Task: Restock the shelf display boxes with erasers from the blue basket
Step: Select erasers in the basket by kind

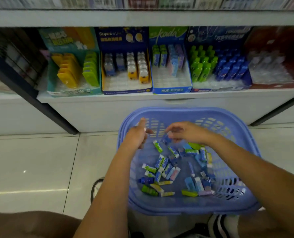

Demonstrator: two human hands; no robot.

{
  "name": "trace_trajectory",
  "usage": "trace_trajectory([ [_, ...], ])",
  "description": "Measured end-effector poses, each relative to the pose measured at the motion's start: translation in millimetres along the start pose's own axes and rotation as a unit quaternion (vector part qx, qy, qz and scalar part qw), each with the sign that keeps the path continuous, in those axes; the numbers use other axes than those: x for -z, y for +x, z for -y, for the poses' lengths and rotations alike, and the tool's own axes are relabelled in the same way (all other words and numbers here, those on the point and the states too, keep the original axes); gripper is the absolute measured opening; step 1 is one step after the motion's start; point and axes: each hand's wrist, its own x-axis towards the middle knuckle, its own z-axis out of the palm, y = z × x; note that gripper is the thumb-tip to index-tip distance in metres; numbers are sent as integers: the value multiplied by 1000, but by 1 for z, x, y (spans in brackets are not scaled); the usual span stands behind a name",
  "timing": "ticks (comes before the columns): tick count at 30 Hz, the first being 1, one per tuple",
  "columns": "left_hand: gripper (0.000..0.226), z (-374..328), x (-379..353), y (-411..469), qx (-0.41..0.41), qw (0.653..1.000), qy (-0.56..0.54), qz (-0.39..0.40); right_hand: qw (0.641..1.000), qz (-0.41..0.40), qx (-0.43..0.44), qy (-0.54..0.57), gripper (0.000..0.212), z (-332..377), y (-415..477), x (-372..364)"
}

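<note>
picking is the step in hand: both hands hang over the far end of the blue basket, which sits on the floor just below the shelf. the right hand has its fingers curled round a blue eraser, lifted a little above the rest. the left hand is blurred; one finger points forward and the others look loosely bent, and i cannot tell whether it holds anything.

the loose erasers lie scattered over the basket floor, green, blue, pink and purple wrappers mixed and facing every way. up on the shelf, the middle display box holds the same sort of wrapper standing in rows at the back, while its front half shows only bare white tray. that looks like the box to fill.

restocking seems far from done, going by how many pieces remain in the basket. the next move likely calls for lifting the held eraser up to that box, turning it upright and slotting it in front of the row of its own colour, without tipping the ones already standing. sorting by colour first may save trips.
</note>
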Motion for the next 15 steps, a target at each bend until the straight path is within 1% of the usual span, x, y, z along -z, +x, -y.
trace_trajectory([
  [2, 47, -25, 13, 1, -44, 996, -67, -25, 989, -102, 75, 73, 21, 46, 2, 12],
  [4, 38, -44, 28, -3, -99, 986, -119, -55, 964, -197, 144, 108, 20, 89, 6, 21],
  [5, 34, -50, 35, -6, -120, 980, -142, -70, 951, -238, 175, 90, 19, 108, 10, 23],
  [7, 30, -58, 44, -10, -135, 969, -182, -97, 927, -289, 236, 26, 17, 141, 22, 25],
  [9, 29, -61, 49, -13, -129, 959, -227, -109, 905, -317, 284, -28, 17, 168, 43, 24],
  [11, 29, -60, 51, -14, -131, 946, -278, -107, 891, -331, 292, -104, 20, 189, 73, 23],
  [13, 33, -59, 54, -15, -140, 933, -312, -114, 888, -318, 256, -212, 23, 202, 104, 26],
  [15, 34, -60, 58, -15, -142, 916, -357, -116, 890, -284, 207, -291, 26, 206, 129, 27],
])
